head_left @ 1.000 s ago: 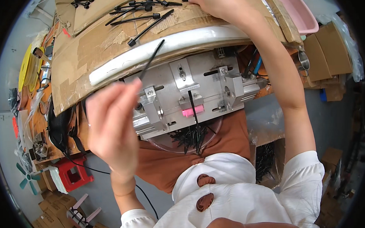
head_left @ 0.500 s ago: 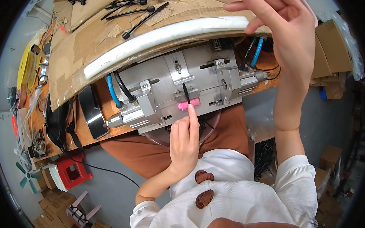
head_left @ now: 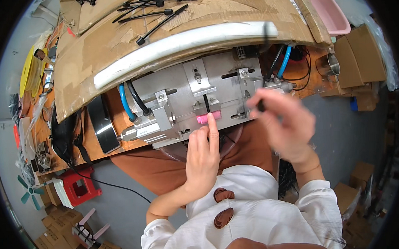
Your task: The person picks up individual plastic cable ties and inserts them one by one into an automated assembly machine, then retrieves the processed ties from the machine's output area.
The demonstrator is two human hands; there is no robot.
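Left hand (head_left: 203,157) touches a black rod (head_left: 206,101); right hand (head_left: 287,126) pinches a dark piece (head_left: 261,105)

In the head view, the left hand's index finger is outstretched, its tip on the black rod where it meets a pink piece (head_left: 203,119). Its other fingers curl in; whether they grip anything, I cannot tell. The metal plate (head_left: 227,95) extends beyond that fingertip.

The right hand, blurred, hangs to the right of the left hand, thumb and fingers closed on the dark piece. Farther beyond both hands lie a white padded strip (head_left: 183,48) and loose black rods (head_left: 164,23) on cardboard (head_left: 83,62).
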